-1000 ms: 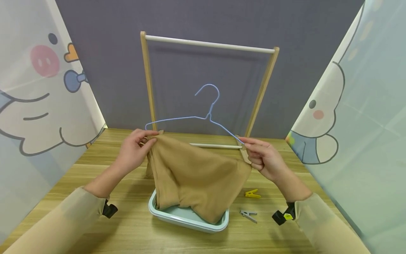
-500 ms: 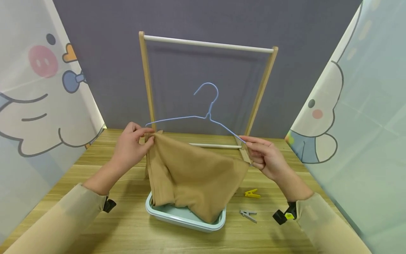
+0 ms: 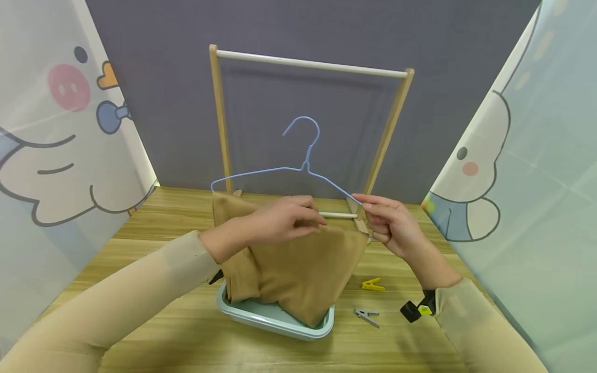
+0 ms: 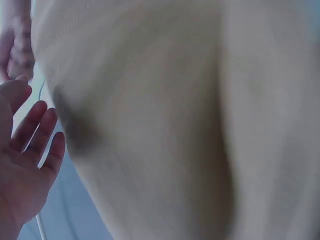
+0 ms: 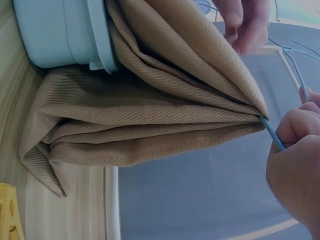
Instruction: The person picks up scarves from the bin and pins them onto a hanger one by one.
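Note:
A blue wire hanger point(image 3: 305, 167) is held up in front of the rack, its hook pointing upward. My right hand point(image 3: 394, 224) grips its right end between thumb and fingers. Folded brown twill cloth point(image 3: 303, 274) drapes over the hanger's lower bar, bunched toward the right end in the right wrist view, and hangs down to a light blue basin point(image 3: 275, 324). My left hand point(image 3: 282, 220) is in front of the cloth's upper edge, fingers relaxed and holding nothing. In the left wrist view its fingers point(image 4: 37, 127) are spread beside the cloth.
Behind the hanger stands a wooden rack with a white top bar point(image 3: 312, 63). A yellow clothespin point(image 3: 373, 284) and a grey clothespin point(image 3: 367, 315) lie on the wooden table right of the basin. Printed curtains flank both sides.
My left hand has let go of the cloth's upper left corner and moved right, across the front of the cloth. The hanger has risen slightly; my right hand keeps its grip.

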A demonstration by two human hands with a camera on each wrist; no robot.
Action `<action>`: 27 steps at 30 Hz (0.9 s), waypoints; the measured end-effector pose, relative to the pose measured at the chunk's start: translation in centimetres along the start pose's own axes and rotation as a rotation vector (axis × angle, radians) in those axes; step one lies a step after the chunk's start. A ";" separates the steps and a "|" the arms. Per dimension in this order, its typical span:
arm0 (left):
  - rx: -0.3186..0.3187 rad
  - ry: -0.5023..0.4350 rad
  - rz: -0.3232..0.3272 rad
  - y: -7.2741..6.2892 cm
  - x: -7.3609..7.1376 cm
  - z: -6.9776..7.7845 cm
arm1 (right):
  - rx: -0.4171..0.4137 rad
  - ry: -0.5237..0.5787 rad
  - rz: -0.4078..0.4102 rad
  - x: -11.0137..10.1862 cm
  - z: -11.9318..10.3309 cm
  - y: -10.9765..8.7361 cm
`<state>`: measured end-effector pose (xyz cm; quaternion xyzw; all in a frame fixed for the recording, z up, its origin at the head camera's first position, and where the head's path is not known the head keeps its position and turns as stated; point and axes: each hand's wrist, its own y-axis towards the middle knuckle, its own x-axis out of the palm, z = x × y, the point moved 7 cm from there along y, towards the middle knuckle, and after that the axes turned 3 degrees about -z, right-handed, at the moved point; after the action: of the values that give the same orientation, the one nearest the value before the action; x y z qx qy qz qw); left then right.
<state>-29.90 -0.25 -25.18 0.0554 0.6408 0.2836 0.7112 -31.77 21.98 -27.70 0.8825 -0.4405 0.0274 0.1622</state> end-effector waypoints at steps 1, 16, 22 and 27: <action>-0.007 -0.013 -0.043 0.9 0.6 0.1 | -0.002 -0.005 0.002 0.0 -0.1 0.0; -0.056 -0.106 0.021 4.6 3.0 -0.6 | -0.006 -0.045 0.012 0.3 -0.8 0.7; -0.084 -0.067 0.103 5.3 1.5 -0.8 | -0.013 -0.024 -0.003 0.5 -0.7 0.6; -0.165 -0.067 0.144 5.4 0.9 -1.4 | -0.017 -0.026 -0.003 0.5 -0.6 0.6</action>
<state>-33.05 4.29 -23.82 0.0520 0.5855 0.3836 0.7123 -31.85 21.48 -26.84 0.8821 -0.4414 0.0117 0.1639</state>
